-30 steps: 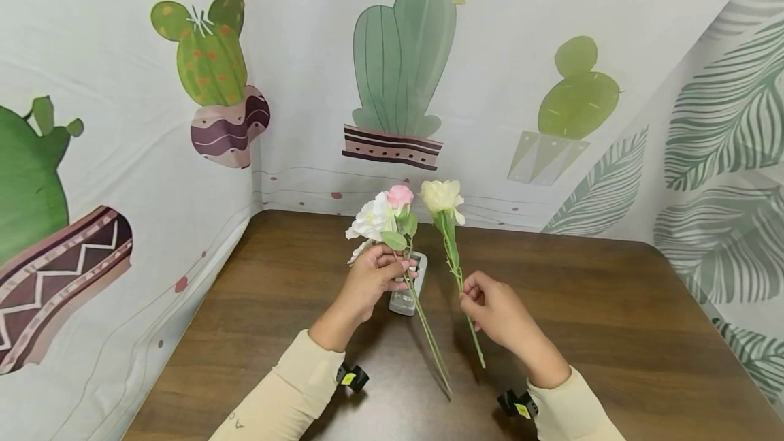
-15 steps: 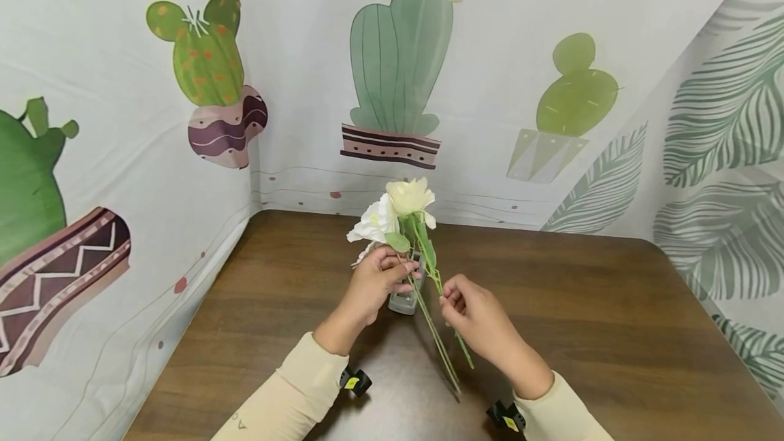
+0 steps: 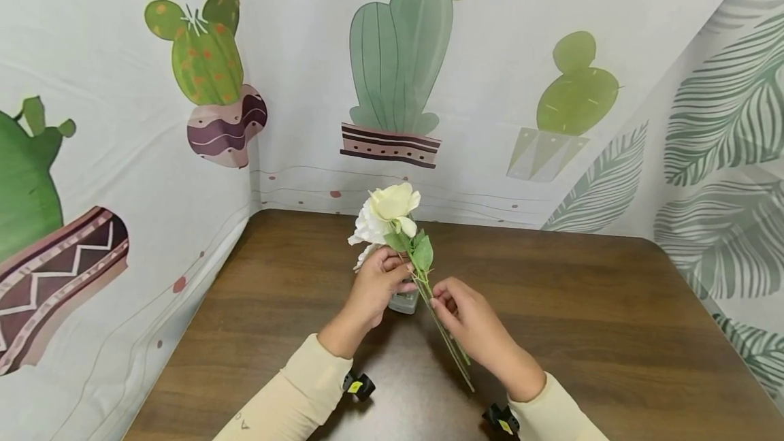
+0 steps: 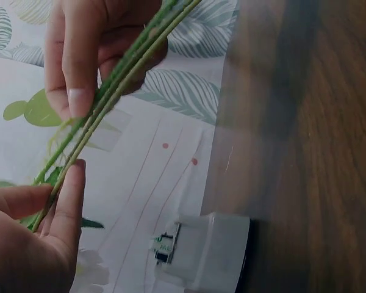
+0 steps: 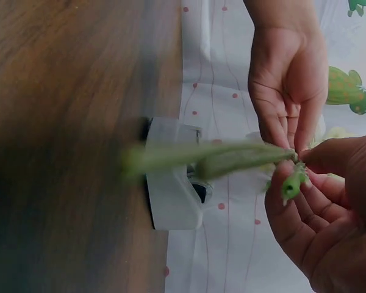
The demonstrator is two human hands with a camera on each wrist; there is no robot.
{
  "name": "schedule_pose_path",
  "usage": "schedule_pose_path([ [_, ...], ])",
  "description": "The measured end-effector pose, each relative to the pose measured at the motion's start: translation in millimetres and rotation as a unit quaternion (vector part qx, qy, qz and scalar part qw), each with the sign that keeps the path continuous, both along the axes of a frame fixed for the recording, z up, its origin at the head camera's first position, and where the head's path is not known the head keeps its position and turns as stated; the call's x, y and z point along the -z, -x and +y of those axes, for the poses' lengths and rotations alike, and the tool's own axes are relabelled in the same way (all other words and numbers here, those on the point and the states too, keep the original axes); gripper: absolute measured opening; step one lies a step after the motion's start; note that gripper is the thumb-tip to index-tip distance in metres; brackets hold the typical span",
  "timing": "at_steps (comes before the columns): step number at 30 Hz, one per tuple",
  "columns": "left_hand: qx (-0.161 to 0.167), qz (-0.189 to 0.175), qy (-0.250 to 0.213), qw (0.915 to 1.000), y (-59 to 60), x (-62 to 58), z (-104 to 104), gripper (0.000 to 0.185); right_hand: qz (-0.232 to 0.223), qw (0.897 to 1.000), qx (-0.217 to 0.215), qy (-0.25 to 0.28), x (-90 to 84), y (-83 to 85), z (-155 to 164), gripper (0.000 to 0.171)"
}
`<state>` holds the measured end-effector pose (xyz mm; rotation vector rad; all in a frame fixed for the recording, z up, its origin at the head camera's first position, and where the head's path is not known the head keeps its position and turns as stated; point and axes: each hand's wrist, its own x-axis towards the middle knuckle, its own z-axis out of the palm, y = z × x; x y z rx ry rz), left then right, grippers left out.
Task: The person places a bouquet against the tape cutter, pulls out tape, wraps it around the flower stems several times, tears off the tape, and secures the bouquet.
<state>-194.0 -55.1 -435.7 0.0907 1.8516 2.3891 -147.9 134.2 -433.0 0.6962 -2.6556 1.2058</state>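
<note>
Since 1.0 s ago the right hand (image 3: 470, 324) has carried its cream flower (image 3: 394, 201) leftward, so the bloom now sits in front of the white flower (image 3: 366, 229) and covers the pink one seen earlier; stems (image 3: 442, 332) now lie together instead of apart. Landmark: small white device (image 3: 404, 301) on the wooden table (image 3: 612, 332). Left of & above the device, the left hand (image 3: 375, 288) holds the bunch w/ fingers curled round the stems just under the blooms, thumb pressed on the stems in the left wrist view. Two blooms countable now. Right of the device, the right hand pinches the stems between thumb & fingertips, lower down. Three thin green stems countable in the left wrist view; stems blurred in the right wrist view. Device mostly hidden behind the left hand in the head view. Two black wrist mounts, the left (image 3: 358, 384) and the right (image 3: 499, 419), show near the device, toward the viewer.
</note>
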Motion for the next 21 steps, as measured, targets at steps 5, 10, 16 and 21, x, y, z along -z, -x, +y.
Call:
schedule_pose_path([
  [5,0.008,0.011,-0.025,0.9996,-2.4,1.1,0.7,0.037,0.023,1.0,0.006,-0.005,3.1,-1.1,-3.2,0.006],
  [10,0.007,0.01,-0.052,0.9986,-3.3,0.2,1.8,0.036,0.01,1.0,0.02,0.0,4.9,-1.9,-3.6,0.005],
  [16,-0.01,0.012,-0.063,0.9979,-3.5,0.0,4.5,0.037,-0.003,1.0,0.016,0.009,5.1,-2.2,-3.5,0.007],
  [21,-0.017,0.02,-0.072,0.9971,-4.7,0.2,6.0,0.036,-0.055,0.998,-0.004,0.04,5.5,-2.8,-5.4,0.014],
])
